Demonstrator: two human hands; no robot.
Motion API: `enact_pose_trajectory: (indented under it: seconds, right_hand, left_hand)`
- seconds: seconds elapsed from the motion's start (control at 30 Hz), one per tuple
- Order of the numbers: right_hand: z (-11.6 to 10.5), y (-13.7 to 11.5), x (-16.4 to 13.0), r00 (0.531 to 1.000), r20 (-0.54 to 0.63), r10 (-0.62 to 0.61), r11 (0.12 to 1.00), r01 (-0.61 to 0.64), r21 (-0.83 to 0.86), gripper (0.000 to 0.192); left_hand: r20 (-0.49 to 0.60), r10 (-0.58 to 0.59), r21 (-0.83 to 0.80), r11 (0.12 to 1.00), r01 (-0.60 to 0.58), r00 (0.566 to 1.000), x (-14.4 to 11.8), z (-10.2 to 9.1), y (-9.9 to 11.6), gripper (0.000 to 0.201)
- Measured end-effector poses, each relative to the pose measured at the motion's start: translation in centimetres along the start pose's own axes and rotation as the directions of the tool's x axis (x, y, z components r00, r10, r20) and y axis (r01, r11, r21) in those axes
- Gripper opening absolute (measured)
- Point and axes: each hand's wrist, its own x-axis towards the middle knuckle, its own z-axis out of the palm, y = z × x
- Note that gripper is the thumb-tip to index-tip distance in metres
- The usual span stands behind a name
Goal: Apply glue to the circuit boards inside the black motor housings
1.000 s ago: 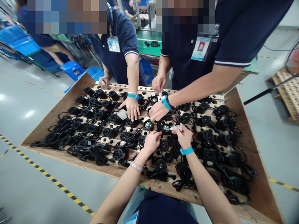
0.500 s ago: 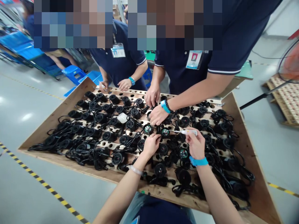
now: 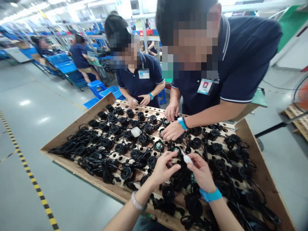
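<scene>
step: dabbing from small white tube (image 3: 187, 158), right hand (image 3: 201, 172) fingers pinched on it | left hand (image 3: 164, 169) fingers spread loose, just beside tube | next: probably steady tip onto black part (image 3: 177, 150) on wooden tray (image 3: 264, 179)

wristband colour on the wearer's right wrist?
Bright blue wristband, just behind the right hand; the head view shows it clearly.

We see bright, even overhead light, with glare patches on the floor (image 3: 31, 106). Wide-angle distortion bends the edges. Faces are pixelated; the hands show slight blur.
</scene>
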Motion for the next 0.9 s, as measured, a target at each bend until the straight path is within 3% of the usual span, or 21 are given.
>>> enact_pose_trajectory:
  seconds: [0.1, 0.17, 0.23, 0.3, 0.4, 0.53, 0.6, 0.7, 0.8, 0.9]
  right_hand:
    - [3.6, 0.2, 0.8, 0.990, 0.144, 0.006, 1.000, -0.007, 0.008, 0.026]
    - [5.5, 0.1, 1.5, 0.983, 0.184, 0.006, 1.000, -0.010, 0.022, 0.026]
    - [6.4, -0.1, 2.3, 0.984, 0.175, -0.018, 0.999, 0.026, -0.044, 0.030]
    - [6.2, -0.4, 3.1, 0.989, 0.135, -0.064, 0.984, 0.084, -0.155, 0.035]
    - [4.2, -0.2, 3.6, 0.993, 0.054, -0.101, 0.957, 0.112, -0.269, 0.031]
    - [0.6, 0.8, 2.7, 0.992, -0.028, -0.123, 0.909, 0.102, -0.404, 0.025]
    - [-1.0, 1.4, 2.2, 0.984, -0.010, -0.177, 0.802, 0.138, -0.581, 0.022]
    - [-2.9, 1.6, 1.8, 0.977, 0.069, -0.204, 0.529, 0.169, -0.831, 0.018]
    - [-3.3, 1.6, 2.5, 0.982, 0.141, -0.128, 0.357, 0.178, -0.917, 0.014]
    - [-2.2, 2.3, 3.9, 0.976, 0.218, 0.003, 0.211, 0.212, -0.954, 0.015]
  left_hand:
    - [-0.049, 0.042, -0.088, 0.995, -0.046, 0.998, -0.6, -1.1, 1.7, 0.031]
    - [-0.108, 0.016, -0.034, 0.999, -0.020, 0.994, -0.2, -2.4, 1.1, 0.022]
    - [-0.178, -0.062, 0.098, 0.992, 0.080, 0.982, 1.1, -4.2, -0.7, 0.019]
    - [-0.301, -0.158, 0.262, 0.934, 0.241, 0.940, 3.3, -6.2, -3.2, 0.019]
    - [-0.363, -0.222, 0.357, 0.864, 0.355, 0.905, 7.5, -8.4, -7.0, 0.018]
    - [-0.355, -0.296, 0.477, 0.758, 0.444, 0.887, 12.0, -8.5, -10.6, 0.017]
    - [-0.336, -0.321, 0.529, 0.714, 0.459, 0.886, 13.1, -7.8, -11.6, 0.016]
    - [-0.292, -0.352, 0.594, 0.662, 0.457, 0.889, 13.8, -6.7, -12.7, 0.017]
    - [-0.252, -0.368, 0.640, 0.630, 0.440, 0.895, 13.8, -6.1, -13.2, 0.017]
    - [-0.231, -0.353, 0.672, 0.616, 0.411, 0.907, 13.6, -6.5, -12.7, 0.016]
